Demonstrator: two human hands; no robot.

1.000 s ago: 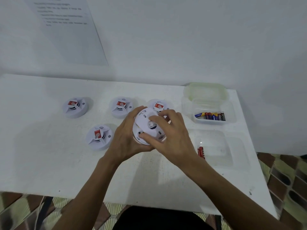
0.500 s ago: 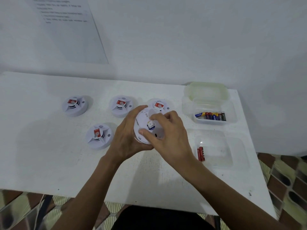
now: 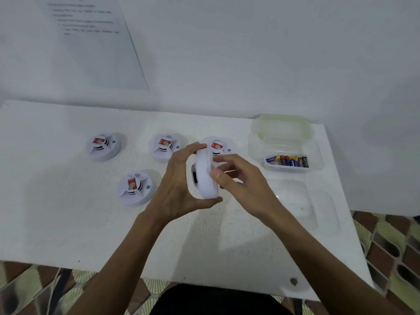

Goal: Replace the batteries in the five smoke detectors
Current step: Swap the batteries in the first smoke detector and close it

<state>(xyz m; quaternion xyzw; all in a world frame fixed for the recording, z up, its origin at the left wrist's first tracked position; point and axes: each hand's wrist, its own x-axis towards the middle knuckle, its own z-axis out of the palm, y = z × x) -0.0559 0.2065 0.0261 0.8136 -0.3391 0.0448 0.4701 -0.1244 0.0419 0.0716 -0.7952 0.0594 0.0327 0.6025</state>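
Held detector (image 3: 205,176) now turned on edge, white table (image 3: 56,223), wall (image 3: 250,53), tiled floor (image 3: 386,246)

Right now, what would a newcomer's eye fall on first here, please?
The eye goes first to the white smoke detector held up on its edge over the middle of the table, gripped by the left hand with the right hand at its other side. Behind and left of it, four more detectors lie flat with red labels, and colourful batteries sit in a clear box at the far right.
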